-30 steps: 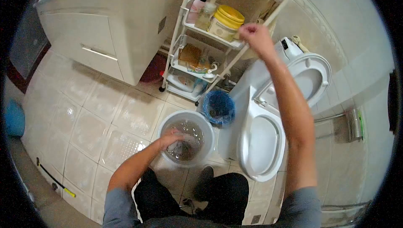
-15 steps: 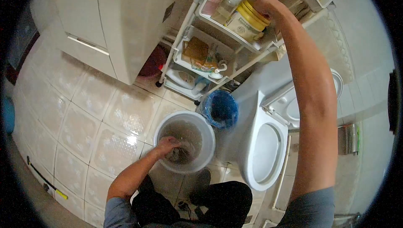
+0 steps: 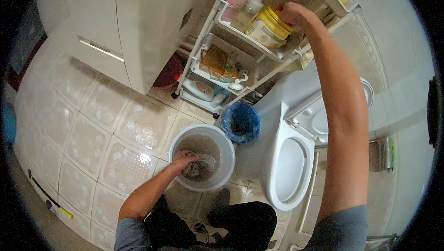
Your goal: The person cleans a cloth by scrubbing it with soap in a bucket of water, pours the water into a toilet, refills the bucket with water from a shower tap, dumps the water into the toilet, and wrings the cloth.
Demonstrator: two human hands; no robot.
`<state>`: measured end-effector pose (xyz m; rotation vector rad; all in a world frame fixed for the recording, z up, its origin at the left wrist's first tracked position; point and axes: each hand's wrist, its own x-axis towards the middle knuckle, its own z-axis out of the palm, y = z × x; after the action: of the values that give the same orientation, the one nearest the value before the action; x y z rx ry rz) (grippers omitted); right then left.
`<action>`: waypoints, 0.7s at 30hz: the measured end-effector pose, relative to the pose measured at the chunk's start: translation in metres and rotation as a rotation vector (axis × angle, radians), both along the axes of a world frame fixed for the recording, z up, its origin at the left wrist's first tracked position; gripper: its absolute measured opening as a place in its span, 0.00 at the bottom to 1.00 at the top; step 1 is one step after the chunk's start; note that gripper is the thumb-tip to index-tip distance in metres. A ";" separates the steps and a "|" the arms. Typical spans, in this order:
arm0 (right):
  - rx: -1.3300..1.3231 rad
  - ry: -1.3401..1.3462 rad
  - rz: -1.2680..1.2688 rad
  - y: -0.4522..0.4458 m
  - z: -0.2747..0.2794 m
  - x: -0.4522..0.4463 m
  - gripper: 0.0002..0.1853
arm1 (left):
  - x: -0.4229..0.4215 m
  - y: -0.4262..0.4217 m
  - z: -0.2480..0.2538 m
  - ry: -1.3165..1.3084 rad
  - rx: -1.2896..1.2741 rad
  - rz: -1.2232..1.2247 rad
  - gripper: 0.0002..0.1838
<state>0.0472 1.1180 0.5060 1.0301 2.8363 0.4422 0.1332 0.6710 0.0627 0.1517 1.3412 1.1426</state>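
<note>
In the pale plastic bucket (image 3: 227, 158) on the floor, my left hand (image 3: 184, 159) is closed on a wet grey cloth (image 3: 203, 164) lying in murky water. My right arm stretches up to the top shelf of the white rack. There my right hand (image 3: 294, 14) is curled at the mouth of a yellow-topped plastic jar (image 3: 266, 31), which leans on its tray. The right fingertips are hidden, and what they hold cannot be made out. A pink pump bottle (image 3: 235, 3) and a clear pump bottle (image 3: 249, 12) stand beside the jar.
A blue-lined bin (image 3: 244, 121) touches the space behind the bucket, and a toilet (image 3: 270, 177) with its lid raised is to the right. Lower rack trays hold a white bottle (image 3: 198, 89) and a brown box (image 3: 215, 58). A white cabinet (image 3: 95, 24) is at left.
The cloth shows more above the water, bunched by my left hand. My right hand stays at the jar with a slight shift. The whole view has moved a little.
</note>
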 end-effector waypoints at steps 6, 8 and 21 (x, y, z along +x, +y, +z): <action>0.044 -0.050 -0.044 -0.017 0.006 -0.007 0.22 | 0.000 0.004 -0.003 -0.082 -0.062 0.008 0.38; 0.047 -0.044 0.054 -0.021 0.015 -0.001 0.22 | 0.004 0.003 -0.022 -0.029 -0.119 -0.060 0.38; 0.120 0.690 0.402 -0.144 0.010 0.153 0.18 | 0.000 0.013 -0.048 -0.731 0.021 0.208 0.22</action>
<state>0.2002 0.9736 0.5163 0.7179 3.7050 0.3314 0.1334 0.6836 0.0150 -0.3714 0.7005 1.2210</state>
